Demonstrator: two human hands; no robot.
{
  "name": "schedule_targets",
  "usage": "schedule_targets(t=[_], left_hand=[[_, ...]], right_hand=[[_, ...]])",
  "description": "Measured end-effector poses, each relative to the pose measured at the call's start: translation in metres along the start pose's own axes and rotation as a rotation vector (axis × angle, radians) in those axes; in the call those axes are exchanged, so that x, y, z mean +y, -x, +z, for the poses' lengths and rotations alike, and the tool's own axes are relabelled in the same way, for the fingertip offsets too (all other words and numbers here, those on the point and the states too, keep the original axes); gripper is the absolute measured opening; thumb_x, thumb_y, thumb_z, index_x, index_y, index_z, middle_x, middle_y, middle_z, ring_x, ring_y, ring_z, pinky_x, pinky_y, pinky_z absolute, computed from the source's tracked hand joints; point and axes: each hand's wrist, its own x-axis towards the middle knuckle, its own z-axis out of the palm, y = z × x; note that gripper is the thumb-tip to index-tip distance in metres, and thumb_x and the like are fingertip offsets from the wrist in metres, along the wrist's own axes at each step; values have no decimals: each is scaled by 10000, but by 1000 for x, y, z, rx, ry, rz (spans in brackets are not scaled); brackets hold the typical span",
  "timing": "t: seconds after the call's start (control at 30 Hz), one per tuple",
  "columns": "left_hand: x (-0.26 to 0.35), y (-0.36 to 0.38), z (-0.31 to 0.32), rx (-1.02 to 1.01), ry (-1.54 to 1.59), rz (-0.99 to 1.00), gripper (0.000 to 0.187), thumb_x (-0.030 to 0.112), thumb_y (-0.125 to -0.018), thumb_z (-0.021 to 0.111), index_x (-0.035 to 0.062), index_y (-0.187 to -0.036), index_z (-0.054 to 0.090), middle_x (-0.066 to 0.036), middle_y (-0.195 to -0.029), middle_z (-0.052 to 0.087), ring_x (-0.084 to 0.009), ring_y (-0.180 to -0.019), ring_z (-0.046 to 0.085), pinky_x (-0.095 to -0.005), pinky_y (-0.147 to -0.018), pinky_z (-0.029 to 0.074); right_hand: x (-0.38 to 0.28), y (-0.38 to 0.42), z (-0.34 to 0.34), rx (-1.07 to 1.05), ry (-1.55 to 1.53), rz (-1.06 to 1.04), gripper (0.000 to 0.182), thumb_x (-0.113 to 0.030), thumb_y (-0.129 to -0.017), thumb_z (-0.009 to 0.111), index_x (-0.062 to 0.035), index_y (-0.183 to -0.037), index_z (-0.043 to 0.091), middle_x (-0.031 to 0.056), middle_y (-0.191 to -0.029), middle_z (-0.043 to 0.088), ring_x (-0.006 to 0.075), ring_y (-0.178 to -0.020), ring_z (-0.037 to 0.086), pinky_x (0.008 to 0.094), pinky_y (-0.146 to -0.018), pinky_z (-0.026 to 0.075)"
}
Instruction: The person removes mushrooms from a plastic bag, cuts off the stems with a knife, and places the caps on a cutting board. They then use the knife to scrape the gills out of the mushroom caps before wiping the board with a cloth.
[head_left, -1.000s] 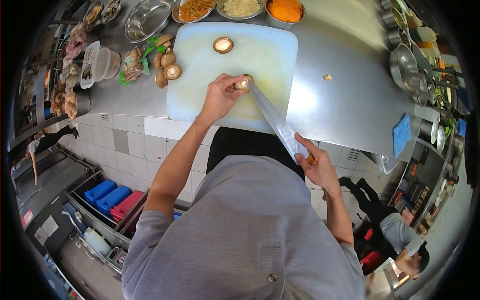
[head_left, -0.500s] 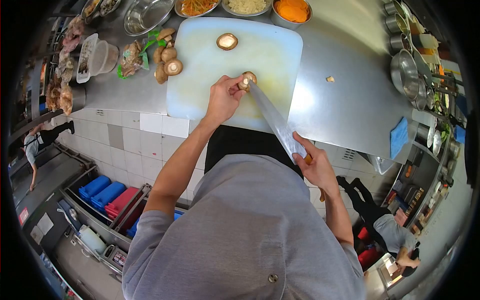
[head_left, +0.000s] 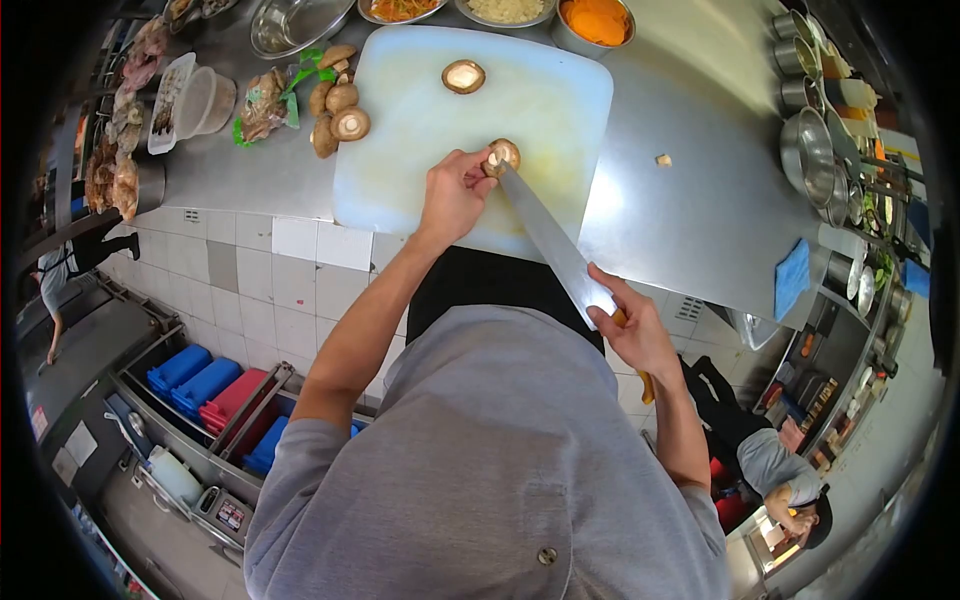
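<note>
Over the white cutting board (head_left: 400, 100), my left hand (head_left: 457, 196) is closed on a brown mushroom (head_left: 508, 151), its gilled underside turned up. My right hand (head_left: 635, 325) grips a kitchen knife (head_left: 548, 232) by its yellowish handle. The blade points up and left, and its tip touches the mushroom at the stem. Farther up the board lies a mushroom cap (head_left: 463, 76), underside up, with no stem showing. A small pile of whole mushrooms (head_left: 341, 98) sits at the board's left edge. One small cut piece of stem (head_left: 663, 160) rests on the steel counter to the right.
Bowls of shredded vegetables (head_left: 400, 8), chopped white pieces (head_left: 505, 8) and orange slices (head_left: 596, 18) line the far edge. A bagged bundle (head_left: 266, 105) and plastic tub (head_left: 205, 102) stand left. A blue cloth (head_left: 793, 278) hangs right. One co-worker (head_left: 775, 460) stands lower right, another far left.
The view has shifted slightly. The knife tip stays at the mushroom's stem, and both hands keep their grip. The co-worker on the left has moved toward the frame's edge.
</note>
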Motion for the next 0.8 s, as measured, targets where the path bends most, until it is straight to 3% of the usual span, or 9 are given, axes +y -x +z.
schedule_targets(t=[0.3, 0.5, 0.6, 0.7, 0.8], left_hand=[[1, -15, -14, -93, -188, 127, 274, 81, -926, 780, -32, -1170, 725, -99, -1026, 713, -161, -904, 714, -317, -721, 640], [4, -31, -17, -12, 346, -355, 200, 171, -946, 758, -13, -1019, 731, -91, -889, 704, -151, -806, 667, -322, -735, 566], [25, -34, -13, -12, 108, -164, 217, 182, -951, 754, -26, -1002, 721, -80, -900, 698, -138, -797, 647, -309, -723, 558], [41, -38, 19, -37, 51, 78, 229, 178, -937, 768, -37, -1002, 719, -103, -935, 711, -188, -807, 671, -353, -725, 567], [67, -50, 69, -166, -168, 210, 272, 176, -936, 785, -27, -1104, 719, -105, -951, 715, -191, -838, 684, -333, -775, 567]], right_hand=[[-3, 5, -5, 51, 75, -104, 590, -69, -960, 719, -178, -1521, 568, 231, -830, 702, 179, -541, 495, 319, -602, 490], [7, 21, -12, 101, 132, -92, 584, -95, -958, 720, -193, -1514, 573, 238, -810, 679, 224, -556, 526, 336, -629, 511], [1, 35, -16, 157, 88, -43, 565, -98, -957, 718, -177, -1499, 578, 209, -749, 640, 205, -563, 529, 335, -633, 512], [12, 51, -23, 233, 84, 7, 550, -80, -957, 707, -133, -1487, 571, 173, -706, 607, 177, -571, 525, 325, -624, 503], [48, 59, -20, 387, 31, 79, 523, -57, -960, 691, -72, -1466, 560, 137, -684, 589, 161, -581, 527, 318, -612, 493]])
